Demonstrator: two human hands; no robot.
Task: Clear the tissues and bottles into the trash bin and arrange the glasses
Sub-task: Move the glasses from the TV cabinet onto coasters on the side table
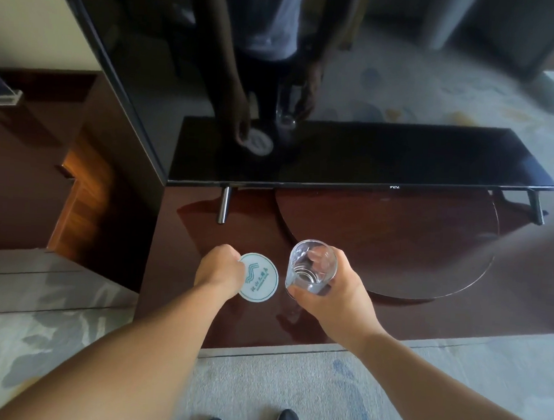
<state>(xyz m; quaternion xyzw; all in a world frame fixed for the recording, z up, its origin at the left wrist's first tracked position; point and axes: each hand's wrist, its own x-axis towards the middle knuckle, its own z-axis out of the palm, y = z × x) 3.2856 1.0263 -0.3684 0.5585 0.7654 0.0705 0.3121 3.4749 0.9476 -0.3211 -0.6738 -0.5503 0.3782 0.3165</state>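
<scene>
Head: right grip (333, 292) holds glass (311, 265) beside coaster (261, 278).

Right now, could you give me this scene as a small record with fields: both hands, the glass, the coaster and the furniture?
left hand: pinches the left edge of the coaster
coaster: round, white with green print, at the cabinet top
right hand: grips the glass by its side
glass: clear, held just right of the coaster, not on it
cabinet: dark glossy wood, bears a television on metal feet
tissues, bottles, bin: none in view
</scene>
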